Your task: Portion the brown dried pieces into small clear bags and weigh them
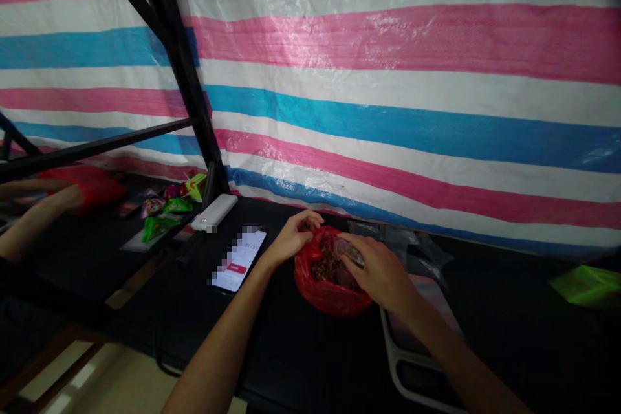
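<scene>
Holding the left side of the rim of a red plastic bag (pixel 332 303) in the head view, the left hand (pixel 294 237) has thumb and fingers closed on it, while the right hand (pixel 376 265) reaches in over the right side, its digits clasped around a small clear object (pixel 348 251) too blurred to name. The bag sits open on the black table (pixel 295 356) between the hands, brown bits (pixel 321 266) inside, with a white-framed device (pixel 392 352) partly under the right forearm, a lit phone (pixel 240 262) left of the bag and a striped sheet (pixel 388 97) behind
</scene>
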A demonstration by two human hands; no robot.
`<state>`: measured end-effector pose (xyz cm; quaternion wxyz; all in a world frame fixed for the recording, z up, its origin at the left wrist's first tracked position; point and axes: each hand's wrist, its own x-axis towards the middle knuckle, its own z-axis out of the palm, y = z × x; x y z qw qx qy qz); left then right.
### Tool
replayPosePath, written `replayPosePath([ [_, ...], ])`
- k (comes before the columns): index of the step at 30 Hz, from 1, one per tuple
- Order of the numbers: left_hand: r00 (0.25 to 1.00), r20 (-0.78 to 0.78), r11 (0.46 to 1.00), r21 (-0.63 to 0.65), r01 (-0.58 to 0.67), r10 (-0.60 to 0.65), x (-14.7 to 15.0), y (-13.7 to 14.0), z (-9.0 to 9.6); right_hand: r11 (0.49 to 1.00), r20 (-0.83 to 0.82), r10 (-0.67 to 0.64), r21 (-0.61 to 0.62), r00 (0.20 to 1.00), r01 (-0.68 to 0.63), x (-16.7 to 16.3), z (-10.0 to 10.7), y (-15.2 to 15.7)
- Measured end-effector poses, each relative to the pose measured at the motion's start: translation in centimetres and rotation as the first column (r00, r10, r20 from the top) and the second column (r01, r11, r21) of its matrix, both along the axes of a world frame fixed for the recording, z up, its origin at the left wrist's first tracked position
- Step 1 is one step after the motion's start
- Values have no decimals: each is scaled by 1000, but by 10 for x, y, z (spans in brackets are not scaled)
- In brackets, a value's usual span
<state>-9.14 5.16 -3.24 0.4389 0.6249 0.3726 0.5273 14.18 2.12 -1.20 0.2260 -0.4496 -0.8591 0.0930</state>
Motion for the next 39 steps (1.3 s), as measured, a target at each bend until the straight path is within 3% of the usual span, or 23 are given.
replayPosePath([
  [5,1000,8,1000,-11,5,-5,0,1,-1,999,-171,-14,-46,985,6,10,5,-4],
  [9,1000,12,1000,-16,2,-2,-1,1,-2,983,-305,-179,-99,935,156,42,13,-23],
  [12,1000,4,1000,-5,-3,3,-2,2,-2,955,-315,-285,-170,905,242,80,7,-42],
  [18,983,-87,980,125,-152,163,0,2,-6,967,-147,-119,-242,982,81,129,-21,-57],
  [23,947,-155,932,277,-233,282,-1,2,-9,989,-102,-39,-145,994,24,138,-18,-47],
  [27,898,-149,870,355,-341,413,-4,3,-10,991,-293,-136,-38,946,131,150,-16,-33],
  [32,822,-170,786,447,-427,544,-3,2,-11,916,-399,-278,164,874,366,175,-31,-20],
  [36,802,-207,773,478,-418,561,1,0,-13,876,-424,-307,224,852,427,185,-33,-20],
  [39,794,-232,770,497,-400,562,3,-2,-14,876,-431,-298,231,851,424,184,-30,-22],
])
